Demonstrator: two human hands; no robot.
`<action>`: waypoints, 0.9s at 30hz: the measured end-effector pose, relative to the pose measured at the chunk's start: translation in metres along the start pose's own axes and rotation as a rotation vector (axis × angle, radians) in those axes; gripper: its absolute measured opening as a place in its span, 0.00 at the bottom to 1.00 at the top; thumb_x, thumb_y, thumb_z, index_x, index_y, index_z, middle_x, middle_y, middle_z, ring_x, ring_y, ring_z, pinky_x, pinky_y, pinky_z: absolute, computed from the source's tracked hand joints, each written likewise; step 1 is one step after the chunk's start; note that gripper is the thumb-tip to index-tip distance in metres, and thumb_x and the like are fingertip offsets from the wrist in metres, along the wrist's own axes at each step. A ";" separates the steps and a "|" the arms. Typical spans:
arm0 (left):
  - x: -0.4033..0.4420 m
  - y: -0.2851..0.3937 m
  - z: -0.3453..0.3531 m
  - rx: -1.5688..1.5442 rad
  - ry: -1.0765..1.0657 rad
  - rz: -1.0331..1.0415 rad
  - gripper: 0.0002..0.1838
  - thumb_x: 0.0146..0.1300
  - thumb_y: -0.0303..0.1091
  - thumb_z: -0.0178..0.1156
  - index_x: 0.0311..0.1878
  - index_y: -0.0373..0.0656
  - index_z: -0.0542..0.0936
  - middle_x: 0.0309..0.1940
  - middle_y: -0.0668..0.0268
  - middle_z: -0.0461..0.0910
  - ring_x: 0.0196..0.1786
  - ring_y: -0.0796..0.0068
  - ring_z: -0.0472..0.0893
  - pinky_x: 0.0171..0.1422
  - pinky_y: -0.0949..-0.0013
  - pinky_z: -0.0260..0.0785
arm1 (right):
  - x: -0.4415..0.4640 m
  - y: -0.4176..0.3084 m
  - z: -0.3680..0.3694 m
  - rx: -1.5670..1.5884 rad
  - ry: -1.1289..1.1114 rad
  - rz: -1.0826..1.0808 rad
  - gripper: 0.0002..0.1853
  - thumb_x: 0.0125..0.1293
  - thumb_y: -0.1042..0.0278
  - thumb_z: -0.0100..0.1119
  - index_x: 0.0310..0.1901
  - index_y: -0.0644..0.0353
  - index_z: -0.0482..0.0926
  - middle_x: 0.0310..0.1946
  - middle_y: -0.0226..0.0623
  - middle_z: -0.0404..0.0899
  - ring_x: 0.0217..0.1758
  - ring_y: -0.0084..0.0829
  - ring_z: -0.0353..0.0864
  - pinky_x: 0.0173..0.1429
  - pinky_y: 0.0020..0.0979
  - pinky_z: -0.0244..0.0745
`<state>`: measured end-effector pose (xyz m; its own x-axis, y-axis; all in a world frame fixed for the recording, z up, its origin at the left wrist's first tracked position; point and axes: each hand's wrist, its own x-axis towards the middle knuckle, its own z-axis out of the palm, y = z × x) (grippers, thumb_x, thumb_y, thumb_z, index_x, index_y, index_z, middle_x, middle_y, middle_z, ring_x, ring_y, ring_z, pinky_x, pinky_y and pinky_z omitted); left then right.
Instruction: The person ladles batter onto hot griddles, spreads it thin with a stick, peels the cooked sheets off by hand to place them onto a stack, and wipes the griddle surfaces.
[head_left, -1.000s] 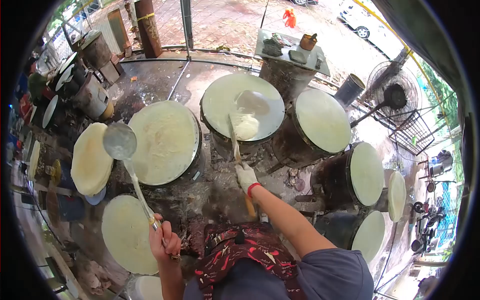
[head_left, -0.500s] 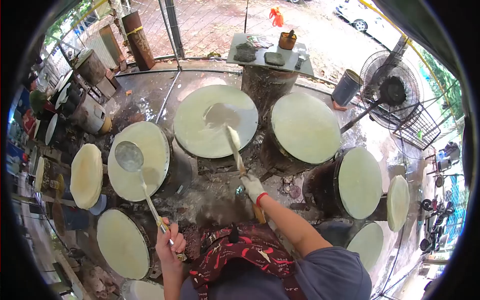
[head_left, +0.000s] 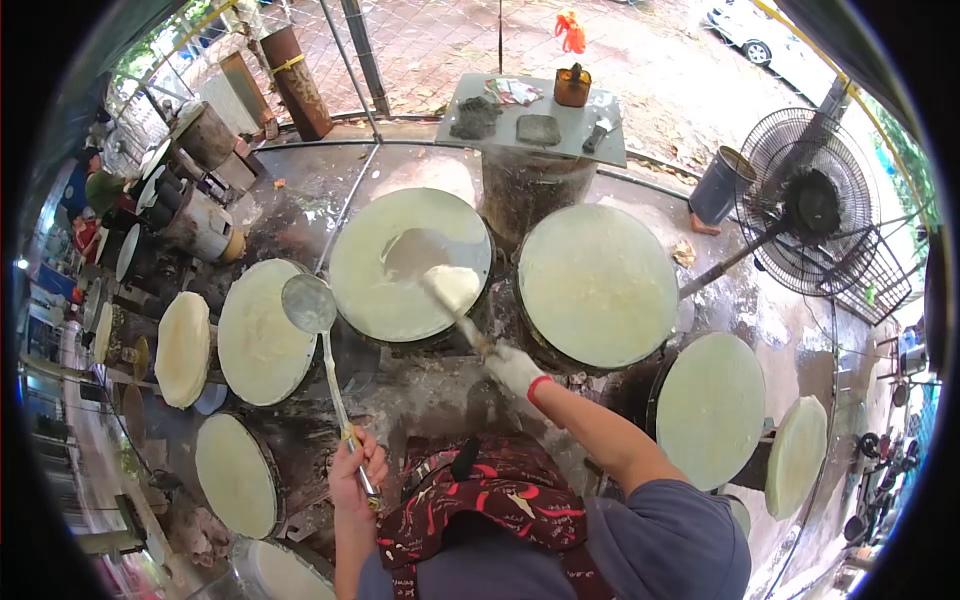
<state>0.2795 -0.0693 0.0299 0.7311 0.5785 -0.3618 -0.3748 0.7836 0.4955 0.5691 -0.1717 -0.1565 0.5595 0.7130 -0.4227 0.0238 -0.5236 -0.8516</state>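
My left hand [head_left: 357, 468], bare, is closed round the handle of a long metal ladle [head_left: 309, 304]; the round bowl hangs over the edge of a batter-covered griddle [head_left: 255, 350]. In a white glove with a red band at the wrist, my right hand [head_left: 515, 369] grips a flat spatula [head_left: 462, 322]. A pale lump of batter [head_left: 453, 287] sits at the spatula's far end, on the middle griddle [head_left: 370, 308]. Pale batter covers much of that griddle, with a greyish bare patch beside the lump.
More coated griddles stand around, one right of centre [head_left: 598, 287] and one farther right [head_left: 710, 410]. Stacks of flat rounds are at left [head_left: 183, 350] and right [head_left: 797, 458]. Beyond are a small table [head_left: 550, 146], a metal bucket [head_left: 722, 187] and a large fan [head_left: 810, 203].
The view has shifted, bringing the griddles to new places in the frame. The spatula and batter lump have moved over the middle griddle. Both hands keep their holds.
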 end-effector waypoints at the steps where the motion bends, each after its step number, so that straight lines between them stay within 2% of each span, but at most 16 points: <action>1: 0.001 -0.002 0.002 0.001 0.004 0.004 0.10 0.62 0.25 0.52 0.45 0.39 0.67 0.30 0.64 0.66 0.22 0.79 0.63 0.22 0.76 0.58 | 0.005 0.013 -0.001 -0.081 -0.032 -0.030 0.19 0.64 0.56 0.47 0.47 0.64 0.75 0.38 0.53 0.79 0.45 0.50 0.77 0.48 0.41 0.70; 3: 0.003 -0.008 0.004 0.001 0.010 -0.003 0.09 0.61 0.25 0.52 0.45 0.39 0.67 0.30 0.64 0.66 0.22 0.78 0.63 0.22 0.77 0.58 | 0.025 0.030 -0.005 -0.196 0.010 -0.083 0.19 0.65 0.56 0.47 0.46 0.64 0.75 0.36 0.53 0.79 0.44 0.51 0.77 0.47 0.42 0.70; 5: 0.006 -0.012 0.009 0.002 0.041 -0.010 0.09 0.61 0.24 0.52 0.45 0.39 0.67 0.31 0.64 0.66 0.22 0.78 0.63 0.21 0.77 0.58 | 0.061 0.009 -0.017 -0.269 0.156 -0.131 0.18 0.65 0.56 0.47 0.45 0.64 0.75 0.35 0.53 0.78 0.43 0.52 0.77 0.47 0.44 0.70; 6: 0.006 -0.013 0.010 0.007 0.059 -0.018 0.09 0.61 0.24 0.51 0.45 0.39 0.67 0.31 0.64 0.66 0.22 0.78 0.63 0.21 0.77 0.58 | 0.062 -0.018 -0.022 -0.087 0.111 0.014 0.18 0.64 0.57 0.47 0.44 0.64 0.75 0.35 0.55 0.78 0.44 0.53 0.76 0.49 0.45 0.70; 9: 0.013 -0.012 0.010 0.024 0.046 -0.041 0.10 0.62 0.26 0.51 0.46 0.39 0.67 0.32 0.64 0.65 0.22 0.79 0.62 0.22 0.78 0.58 | 0.050 -0.006 -0.011 -0.207 -0.022 -0.204 0.18 0.64 0.57 0.47 0.44 0.63 0.75 0.37 0.56 0.77 0.45 0.53 0.76 0.49 0.45 0.70; 10: 0.016 -0.011 0.009 0.016 0.044 -0.048 0.10 0.62 0.26 0.51 0.46 0.39 0.67 0.32 0.64 0.65 0.22 0.79 0.62 0.22 0.78 0.58 | 0.019 -0.013 -0.015 -0.189 -0.181 -0.179 0.18 0.64 0.57 0.47 0.45 0.63 0.75 0.41 0.56 0.77 0.47 0.52 0.76 0.51 0.44 0.70; 11: 0.018 -0.009 0.007 0.008 0.044 -0.054 0.10 0.61 0.26 0.51 0.46 0.39 0.67 0.32 0.64 0.65 0.22 0.79 0.62 0.22 0.78 0.58 | 0.007 0.002 -0.008 -0.308 -0.274 -0.206 0.19 0.64 0.57 0.47 0.49 0.61 0.74 0.45 0.52 0.77 0.51 0.51 0.75 0.55 0.41 0.69; 12: 0.020 -0.007 0.005 0.000 0.046 -0.061 0.10 0.61 0.26 0.51 0.46 0.39 0.67 0.32 0.64 0.66 0.22 0.79 0.62 0.22 0.78 0.58 | -0.007 0.019 -0.005 -0.280 -0.324 -0.267 0.21 0.65 0.56 0.46 0.54 0.59 0.72 0.48 0.51 0.76 0.49 0.42 0.77 0.55 0.36 0.69; 15: 0.025 0.005 -0.006 -0.007 0.010 -0.088 0.10 0.62 0.26 0.50 0.46 0.38 0.67 0.33 0.63 0.66 0.22 0.79 0.62 0.22 0.78 0.58 | -0.022 0.050 0.002 -0.301 -0.199 -0.150 0.20 0.64 0.56 0.46 0.54 0.57 0.73 0.44 0.50 0.78 0.47 0.43 0.78 0.53 0.37 0.70; 16: 0.027 0.010 -0.009 -0.012 0.003 -0.092 0.10 0.62 0.25 0.50 0.46 0.39 0.67 0.33 0.63 0.66 0.22 0.79 0.63 0.22 0.78 0.58 | -0.018 0.037 0.000 -0.184 -0.070 -0.103 0.19 0.64 0.55 0.47 0.52 0.55 0.73 0.41 0.51 0.78 0.46 0.48 0.78 0.53 0.40 0.71; 18: 0.027 0.019 -0.015 -0.023 -0.004 -0.108 0.10 0.61 0.25 0.51 0.46 0.40 0.67 0.32 0.63 0.67 0.22 0.78 0.63 0.22 0.77 0.58 | 0.013 -0.015 -0.016 -0.303 0.229 0.018 0.19 0.65 0.54 0.47 0.52 0.55 0.72 0.38 0.54 0.78 0.45 0.53 0.77 0.50 0.44 0.71; 19: 0.028 0.023 -0.018 -0.022 0.000 -0.114 0.10 0.61 0.25 0.51 0.46 0.40 0.67 0.32 0.63 0.67 0.22 0.79 0.63 0.22 0.77 0.58 | 0.045 -0.022 -0.019 -0.348 0.304 -0.016 0.20 0.65 0.54 0.45 0.53 0.55 0.70 0.39 0.57 0.77 0.45 0.57 0.75 0.48 0.48 0.70; 21: 0.030 0.031 -0.024 -0.014 0.009 -0.119 0.10 0.61 0.25 0.51 0.46 0.40 0.67 0.32 0.63 0.67 0.22 0.79 0.63 0.22 0.77 0.58 | 0.105 -0.039 -0.019 -0.357 0.397 0.039 0.22 0.65 0.55 0.44 0.59 0.52 0.67 0.40 0.58 0.77 0.45 0.56 0.76 0.49 0.49 0.69; 22: 0.031 0.037 -0.027 -0.014 0.013 -0.124 0.10 0.61 0.25 0.51 0.45 0.40 0.67 0.32 0.63 0.67 0.22 0.79 0.63 0.22 0.77 0.58 | 0.120 -0.055 -0.018 -0.381 0.423 0.086 0.23 0.65 0.54 0.42 0.60 0.49 0.66 0.40 0.57 0.78 0.46 0.54 0.77 0.49 0.50 0.69; 25: 0.030 0.050 -0.039 -0.017 0.022 -0.153 0.10 0.60 0.24 0.51 0.45 0.39 0.67 0.32 0.63 0.67 0.21 0.80 0.63 0.21 0.77 0.58 | 0.118 -0.071 0.000 -0.266 0.351 0.014 0.24 0.63 0.52 0.43 0.60 0.49 0.68 0.45 0.56 0.76 0.48 0.53 0.76 0.52 0.46 0.69; 27: 0.030 0.059 -0.047 -0.023 0.023 -0.167 0.10 0.59 0.23 0.51 0.45 0.39 0.67 0.32 0.62 0.67 0.21 0.80 0.63 0.20 0.78 0.58 | 0.109 -0.030 0.032 -0.035 0.292 -0.036 0.24 0.64 0.51 0.43 0.60 0.49 0.69 0.46 0.54 0.76 0.50 0.53 0.75 0.54 0.43 0.68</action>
<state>0.2526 0.0053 0.0110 0.7714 0.4444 -0.4555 -0.2622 0.8741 0.4089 0.6028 -0.0633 -0.1872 0.7723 0.5697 -0.2812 0.0735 -0.5198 -0.8511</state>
